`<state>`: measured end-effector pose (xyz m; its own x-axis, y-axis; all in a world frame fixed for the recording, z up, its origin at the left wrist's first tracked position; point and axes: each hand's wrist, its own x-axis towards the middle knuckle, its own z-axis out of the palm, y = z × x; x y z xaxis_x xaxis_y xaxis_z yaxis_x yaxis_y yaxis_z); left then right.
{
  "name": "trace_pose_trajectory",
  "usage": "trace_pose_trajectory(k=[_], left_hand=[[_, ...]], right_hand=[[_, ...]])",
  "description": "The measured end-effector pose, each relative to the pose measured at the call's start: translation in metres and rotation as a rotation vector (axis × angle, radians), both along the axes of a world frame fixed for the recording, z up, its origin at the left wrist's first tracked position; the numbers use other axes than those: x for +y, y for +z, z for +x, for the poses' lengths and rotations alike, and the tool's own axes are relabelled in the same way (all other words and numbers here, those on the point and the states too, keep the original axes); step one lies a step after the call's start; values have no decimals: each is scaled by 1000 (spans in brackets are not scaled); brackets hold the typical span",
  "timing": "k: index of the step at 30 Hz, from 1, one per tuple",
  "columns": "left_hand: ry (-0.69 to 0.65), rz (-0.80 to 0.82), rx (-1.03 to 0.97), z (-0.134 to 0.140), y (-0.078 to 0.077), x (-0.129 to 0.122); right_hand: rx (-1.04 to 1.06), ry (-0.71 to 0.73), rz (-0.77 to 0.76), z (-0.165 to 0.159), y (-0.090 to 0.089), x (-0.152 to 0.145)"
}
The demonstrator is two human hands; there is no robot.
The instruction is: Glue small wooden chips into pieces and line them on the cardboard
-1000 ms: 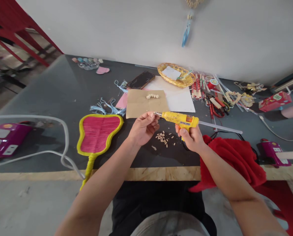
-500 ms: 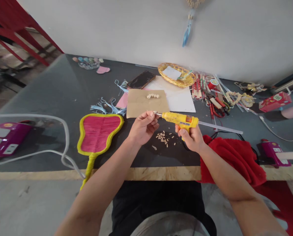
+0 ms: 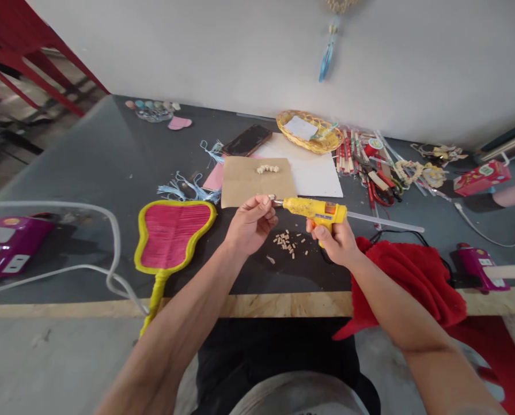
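My right hand [image 3: 334,237] is wrapped round the handle of a yellow hot glue gun [image 3: 313,209], whose clear glue stick [image 3: 387,221] sticks out at the back. The metal nozzle points left, right at the fingertips of my left hand [image 3: 255,222]. Thumb and forefinger there pinch a small pale wooden piece [image 3: 272,197] against the nozzle tip. Below the gun, several short wooden pieces [image 3: 286,241] lie scattered on the dark tabletop. Behind my left hand, a curved row of joined pieces [image 3: 268,169] rests on a brown paper sheet [image 3: 244,181].
A pink fan with yellow edging [image 3: 175,233] lies left. Blue tassels [image 3: 188,187], a phone [image 3: 247,140] and a wicker basket [image 3: 311,141] sit farther back. Sticks and scissors [image 3: 381,187] are at right, above a red cloth [image 3: 406,282]. A white cable [image 3: 117,242] loops at left.
Hands and glue gun hold nearly the same pose, with the nozzle still at the small piece. The red cloth's near corner now hangs farther left over the table edge.
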<state>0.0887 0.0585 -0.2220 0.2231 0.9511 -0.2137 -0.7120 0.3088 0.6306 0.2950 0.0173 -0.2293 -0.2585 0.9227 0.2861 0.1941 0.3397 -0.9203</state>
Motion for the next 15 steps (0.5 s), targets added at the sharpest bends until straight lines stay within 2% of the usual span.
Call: trace_pose_trajectory(k=[3, 8, 12, 15], left_hand=[[24, -11, -10, -2, 2, 1], [33, -34, -23, -4, 4, 2], [-2, -19, -36, -3, 4, 1], [-13, -9, -35, -2, 5, -1]], right_hand=[[174, -46, -78, 2, 0, 9], [431, -247, -214, 25, -1, 36], [412, -334, -379, 50, -4, 49], [309, -430, -421, 64, -7, 54]])
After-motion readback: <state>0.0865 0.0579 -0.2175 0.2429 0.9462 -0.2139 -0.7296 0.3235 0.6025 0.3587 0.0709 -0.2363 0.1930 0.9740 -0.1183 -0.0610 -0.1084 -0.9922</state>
